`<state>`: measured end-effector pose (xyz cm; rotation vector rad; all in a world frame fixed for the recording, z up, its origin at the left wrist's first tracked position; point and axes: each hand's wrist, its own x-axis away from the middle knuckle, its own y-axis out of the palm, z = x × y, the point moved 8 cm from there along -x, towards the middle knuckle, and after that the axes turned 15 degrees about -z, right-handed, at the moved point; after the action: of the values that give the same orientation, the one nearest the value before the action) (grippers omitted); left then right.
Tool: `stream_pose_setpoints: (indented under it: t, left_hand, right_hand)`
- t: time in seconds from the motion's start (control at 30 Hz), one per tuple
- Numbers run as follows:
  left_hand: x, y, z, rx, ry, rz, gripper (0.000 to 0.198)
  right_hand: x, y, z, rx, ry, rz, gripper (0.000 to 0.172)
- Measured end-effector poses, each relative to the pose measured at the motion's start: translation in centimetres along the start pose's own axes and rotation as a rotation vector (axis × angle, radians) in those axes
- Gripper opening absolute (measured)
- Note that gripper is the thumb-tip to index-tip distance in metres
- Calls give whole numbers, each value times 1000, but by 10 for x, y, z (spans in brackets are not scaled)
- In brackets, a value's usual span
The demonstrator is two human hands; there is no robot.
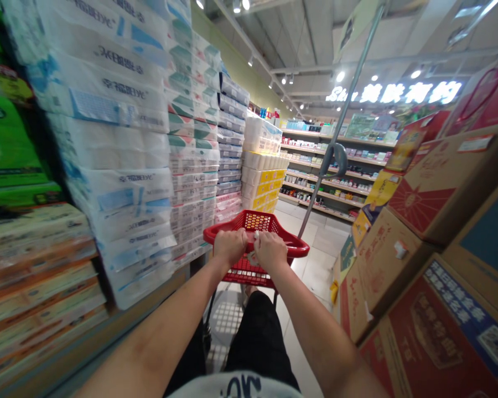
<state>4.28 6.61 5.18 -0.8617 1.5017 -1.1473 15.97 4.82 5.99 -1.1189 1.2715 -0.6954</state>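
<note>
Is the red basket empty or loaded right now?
Looks empty: the red basket shows only bare mesh wall, though both hands, left hand and right hand, gripping its near rim hide part of the inside.

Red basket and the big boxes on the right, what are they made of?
The red basket looks like glossy moulded plastic: its walls are a neat grid of holes. Both hands, left and right, grip its rim. The boxes look like matt brown cardboard, with folded edges and printed labels.

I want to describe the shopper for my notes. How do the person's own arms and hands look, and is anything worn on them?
Both forearms are bare, with no sleeves in view. The left hand and the right hand wear no gloves, and no watch, bracelet or ring can be seen on them.
</note>
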Motion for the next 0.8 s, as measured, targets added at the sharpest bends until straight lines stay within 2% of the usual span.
stream_pose_setpoints:
  t: [0.1, 0.2, 0.4, 0.6, 0.8]
  left_hand:
    - [0, -1, 1, -4, 17, 5, 36]
    - [2, -3, 1, 3, 20, 15, 38]
    - [4, -4, 2, 25, 21, 21, 39]
    - [3, -2, 0, 13, 16, 31, 36]
    - [5, -6, 2, 30, 8, 19, 38]
  right_hand:
    - [-12, 2, 6, -20, 136, -134, 36]
    - [-20, 0, 14, -65, 193, -227, 43]
    - [-24, -2, 22, -80, 198, -266, 48]
    - [-14, -4, 17, -30, 117, -182, 48]
    - [3, -5, 11, 18, -54, -28, 32]
